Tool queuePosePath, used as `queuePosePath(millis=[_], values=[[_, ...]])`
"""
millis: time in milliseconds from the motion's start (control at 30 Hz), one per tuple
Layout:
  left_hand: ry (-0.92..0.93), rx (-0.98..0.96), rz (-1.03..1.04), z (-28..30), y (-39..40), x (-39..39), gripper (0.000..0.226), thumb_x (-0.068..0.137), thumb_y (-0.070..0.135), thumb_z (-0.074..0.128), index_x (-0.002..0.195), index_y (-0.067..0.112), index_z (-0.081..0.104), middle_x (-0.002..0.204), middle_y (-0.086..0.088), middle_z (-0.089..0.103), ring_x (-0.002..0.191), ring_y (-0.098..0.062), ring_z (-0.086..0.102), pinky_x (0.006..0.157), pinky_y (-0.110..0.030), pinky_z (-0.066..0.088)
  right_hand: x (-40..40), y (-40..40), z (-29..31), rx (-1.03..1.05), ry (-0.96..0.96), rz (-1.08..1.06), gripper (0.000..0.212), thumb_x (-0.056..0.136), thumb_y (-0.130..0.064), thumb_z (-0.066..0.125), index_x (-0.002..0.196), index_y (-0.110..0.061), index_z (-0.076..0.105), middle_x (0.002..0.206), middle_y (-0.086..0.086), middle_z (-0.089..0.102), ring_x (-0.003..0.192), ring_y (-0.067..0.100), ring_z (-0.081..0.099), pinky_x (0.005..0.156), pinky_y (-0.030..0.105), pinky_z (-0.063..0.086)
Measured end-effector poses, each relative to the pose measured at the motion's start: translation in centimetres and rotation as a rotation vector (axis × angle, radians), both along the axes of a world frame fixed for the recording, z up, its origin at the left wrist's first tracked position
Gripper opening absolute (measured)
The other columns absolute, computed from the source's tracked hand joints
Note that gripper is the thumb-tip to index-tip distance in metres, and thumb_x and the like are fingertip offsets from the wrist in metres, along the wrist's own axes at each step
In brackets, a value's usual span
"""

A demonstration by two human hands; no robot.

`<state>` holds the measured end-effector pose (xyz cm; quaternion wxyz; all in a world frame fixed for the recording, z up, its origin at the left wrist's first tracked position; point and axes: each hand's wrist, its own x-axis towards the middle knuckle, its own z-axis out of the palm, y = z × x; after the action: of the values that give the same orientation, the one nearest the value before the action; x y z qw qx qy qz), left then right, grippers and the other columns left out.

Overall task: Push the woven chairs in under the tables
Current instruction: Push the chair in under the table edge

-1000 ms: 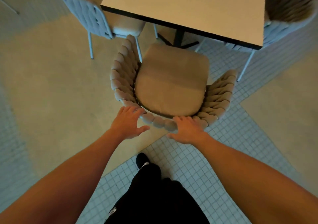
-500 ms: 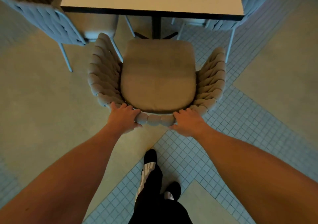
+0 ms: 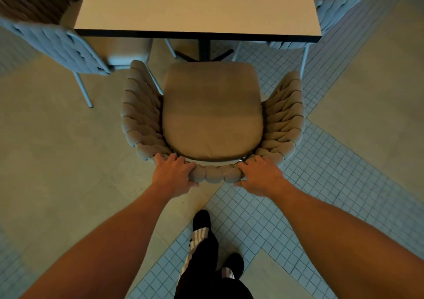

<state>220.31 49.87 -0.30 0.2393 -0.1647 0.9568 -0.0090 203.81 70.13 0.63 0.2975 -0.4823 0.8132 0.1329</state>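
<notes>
A beige woven chair [image 3: 212, 112] with a padded seat stands straight in front of me, facing a pale square table [image 3: 197, 7] with a black edge. The seat's front edge lies just short of the table's near edge. My left hand [image 3: 174, 174] grips the top of the woven backrest on its left side. On the right side of that backrest my right hand [image 3: 260, 176] holds the rim, fingers curled over it. The table's black pedestal base [image 3: 204, 51] shows beyond the seat.
A grey woven chair [image 3: 57, 44] sits at the table's left side, its leg reaching toward the beige chair's left arm. Another grey woven chair [image 3: 332, 12] is at the right. My feet in dark shoes [image 3: 202, 220] stand on the tiled floor behind the chair.
Both hands have closed on the backrest. The chair has turned square to the table, and I have stepped in behind it.
</notes>
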Motion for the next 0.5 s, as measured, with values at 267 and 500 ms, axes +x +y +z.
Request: queuePosePath(millis=[267, 500], values=[[0.033, 0.025, -0.004, -0.6, -0.7, -4.2, 0.057, 0.085, 0.078, 0.048, 0.130, 0.043, 0.053, 0.124, 0.006, 0.061, 0.119, -0.025, 0.049, 0.097, -0.052, 0.031, -3.9, -0.8, -0.1, 0.023, -0.006, -0.065, 0.057, 0.098, -0.063, 0.049, 0.143, -0.028, 0.045, 0.136, 0.003, 0.057, 0.125, 0.026, 0.047, 0.105, 0.041, 0.042], [-0.011, 0.039, -0.020, -0.6, -1.5, -6.1, 0.058, 0.083, 0.079, 0.050, 0.130, 0.045, 0.052, 0.121, 0.008, 0.060, 0.118, -0.023, 0.049, 0.097, -0.050, 0.031, -4.8, -1.3, -0.6, 0.023, -0.010, -0.122, 0.059, 0.095, -0.064, 0.053, 0.140, -0.026, 0.049, 0.132, 0.004, 0.060, 0.125, 0.027, 0.050, 0.108, 0.043, 0.040]])
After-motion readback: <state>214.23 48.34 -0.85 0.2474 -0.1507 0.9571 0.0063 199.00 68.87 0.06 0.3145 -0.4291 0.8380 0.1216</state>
